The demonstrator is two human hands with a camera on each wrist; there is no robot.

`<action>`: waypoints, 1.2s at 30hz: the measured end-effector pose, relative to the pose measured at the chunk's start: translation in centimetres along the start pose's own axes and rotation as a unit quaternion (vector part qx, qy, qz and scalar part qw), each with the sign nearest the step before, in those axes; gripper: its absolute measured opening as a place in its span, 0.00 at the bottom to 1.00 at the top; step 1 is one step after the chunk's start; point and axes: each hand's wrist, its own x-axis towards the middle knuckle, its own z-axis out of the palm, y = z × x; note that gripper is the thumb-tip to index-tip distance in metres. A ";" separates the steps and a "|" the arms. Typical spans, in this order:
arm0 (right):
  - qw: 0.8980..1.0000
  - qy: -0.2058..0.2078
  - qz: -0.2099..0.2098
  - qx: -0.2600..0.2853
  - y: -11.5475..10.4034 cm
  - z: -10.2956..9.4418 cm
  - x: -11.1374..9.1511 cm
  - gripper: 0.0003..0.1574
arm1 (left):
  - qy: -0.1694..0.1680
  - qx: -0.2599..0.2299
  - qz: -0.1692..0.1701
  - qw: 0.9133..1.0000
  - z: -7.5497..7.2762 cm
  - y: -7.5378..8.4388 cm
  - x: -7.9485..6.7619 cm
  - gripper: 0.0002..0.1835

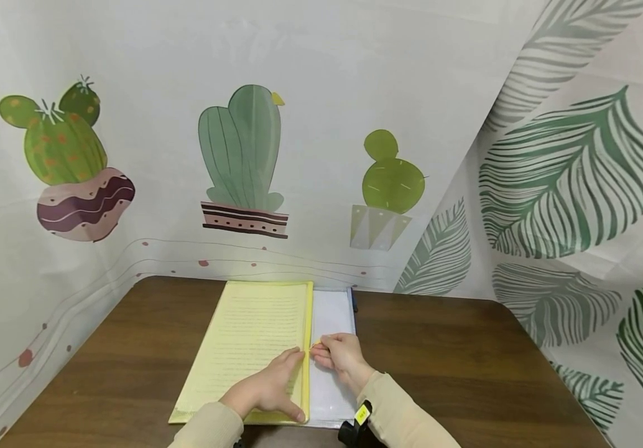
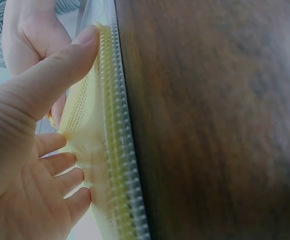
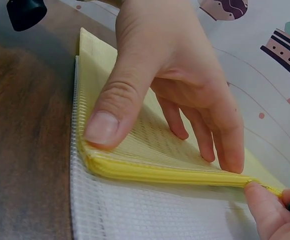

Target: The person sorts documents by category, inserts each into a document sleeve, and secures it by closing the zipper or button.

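Observation:
A yellow mesh zip pouch (image 1: 260, 317) with a lined, written sheet inside lies on the table. Its yellow zipper (image 3: 164, 175) runs along the right edge. My left hand (image 1: 268, 387) rests on the pouch beside that edge, fingers spread, with the thumb near the front corner. At the zipper, partway along, my right hand (image 1: 341, 356) pinches the yellow zipper pull, mostly hidden by the fingers. Underneath and sticking out to the right is a white mesh pouch (image 1: 333, 311) with a blue edge.
The brown wooden table (image 1: 439, 354) extends to both sides of the pouches. Behind it hangs a white cloth (image 1: 321, 155) printed with cacti and leaves. A small dark blue piece (image 1: 355, 302) sticks out at the white pouch's right edge.

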 end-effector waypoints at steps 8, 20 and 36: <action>1.000 0.000 0.001 -0.001 -0.1 0.1 0.3 0.16 | 0.002 0.001 0.002 1.000 0.1 -0.1 0.0 0.63; 1.000 -0.017 -0.004 0.020 -0.4 -0.1 0.6 0.17 | 0.003 0.004 0.006 1.000 0.0 0.1 -0.1 0.63; 0.999 -0.044 -0.005 0.007 -0.4 -0.5 0.5 0.17 | -0.004 0.004 0.007 1.000 0.4 0.1 -0.8 0.64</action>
